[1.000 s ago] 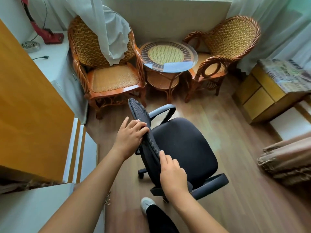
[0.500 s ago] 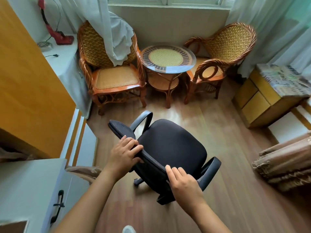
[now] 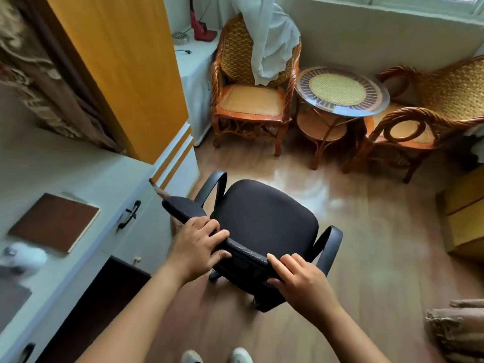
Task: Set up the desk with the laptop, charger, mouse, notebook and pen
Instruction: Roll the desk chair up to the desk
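Note:
A black office chair [image 3: 264, 221] stands on the wooden floor in front of me, its seat facing away. My left hand [image 3: 200, 243] and my right hand [image 3: 301, 280] both grip the top of its mesh backrest. To the left is the white desk [image 3: 86, 176]. On it lies a brown notebook [image 3: 53, 222], closed and flat. Nearer to me on the desk is a blurred white object [image 3: 25, 255], and a dark flat thing [image 3: 10, 297] shows at the frame's left edge; I cannot tell what either is.
An orange-fronted wardrobe [image 3: 125, 74] stands behind the desk. Two rattan armchairs [image 3: 251, 100] and a round glass-topped table [image 3: 340, 93] fill the far side under the window. A yellow cabinet [image 3: 463, 213] is at the right. My feet [image 3: 217, 356] show at the bottom.
The chair has turned and come nearer to the desk with both hands on its backrest. My view has swung left, bringing the desk and notebook into sight.

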